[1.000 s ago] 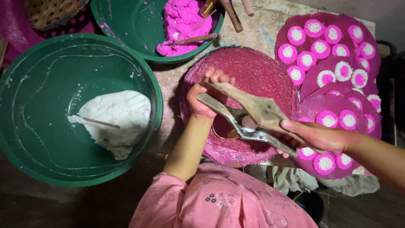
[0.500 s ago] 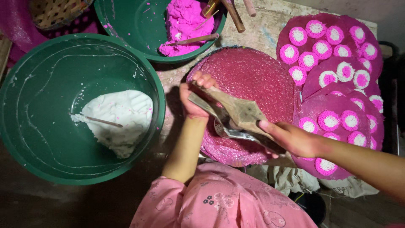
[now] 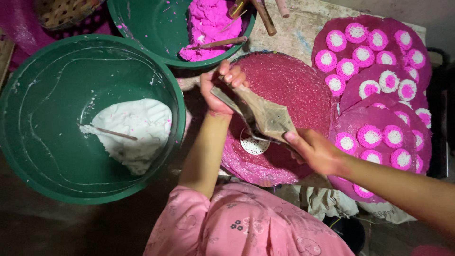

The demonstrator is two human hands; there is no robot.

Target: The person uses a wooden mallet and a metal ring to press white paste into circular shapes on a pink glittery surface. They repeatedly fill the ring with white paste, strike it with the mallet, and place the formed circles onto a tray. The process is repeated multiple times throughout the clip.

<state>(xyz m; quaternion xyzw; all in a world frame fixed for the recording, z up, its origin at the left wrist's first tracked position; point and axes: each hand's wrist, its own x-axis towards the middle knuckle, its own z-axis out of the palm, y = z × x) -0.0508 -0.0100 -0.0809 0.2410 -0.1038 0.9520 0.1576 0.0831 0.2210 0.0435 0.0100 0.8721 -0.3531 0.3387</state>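
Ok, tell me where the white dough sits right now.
In the head view, the white dough lies in the large green basin at left, a thin stick lying on it, left of the left hand.

Brown hinged press (image 3: 265, 116), tilted, above pink mat (image 3: 294, 85)

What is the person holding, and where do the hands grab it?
Both hands hold a wooden press: the left hand at its upper end, the right hand at its lower end.

Left hand (image 3: 219, 90) and right hand (image 3: 316, 150) grip opposite ends of a brown hinged press (image 3: 263, 115) over round pink mat (image 3: 294, 85); white dough disc (image 3: 254, 143) hangs beneath the press.
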